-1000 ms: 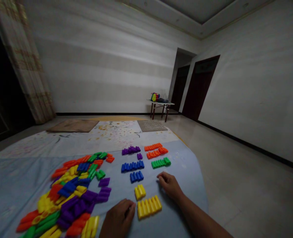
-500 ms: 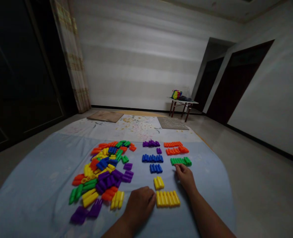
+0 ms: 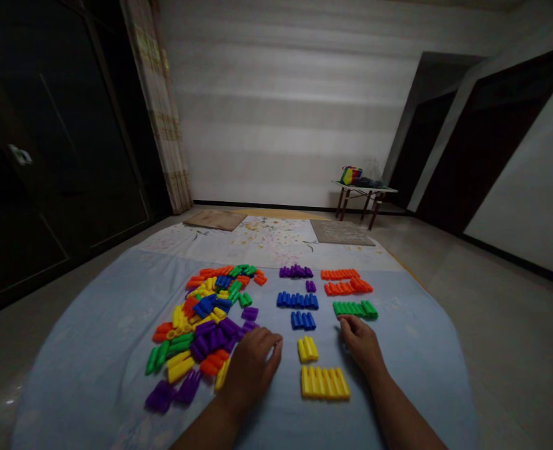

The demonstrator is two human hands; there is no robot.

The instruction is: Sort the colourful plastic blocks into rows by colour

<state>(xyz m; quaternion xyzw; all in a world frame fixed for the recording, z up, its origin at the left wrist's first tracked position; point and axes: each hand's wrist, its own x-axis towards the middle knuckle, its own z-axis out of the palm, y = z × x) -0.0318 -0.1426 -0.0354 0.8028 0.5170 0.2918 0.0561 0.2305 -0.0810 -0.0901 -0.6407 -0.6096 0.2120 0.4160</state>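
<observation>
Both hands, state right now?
Left hand: partly open, nothing seen in it.
Right hand: fingers curled near green pieces; grip can't be told.

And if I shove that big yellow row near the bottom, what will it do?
The big yellow row looks like stiff plastic, so it probably won't bend. Lying flat, it seems unlikely to tip. Its pieces sit side by side, so it might slide rather than roll.

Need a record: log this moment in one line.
left hand: beside pile | right hand: near green row | small yellow row: between hands | side table: background
</observation>
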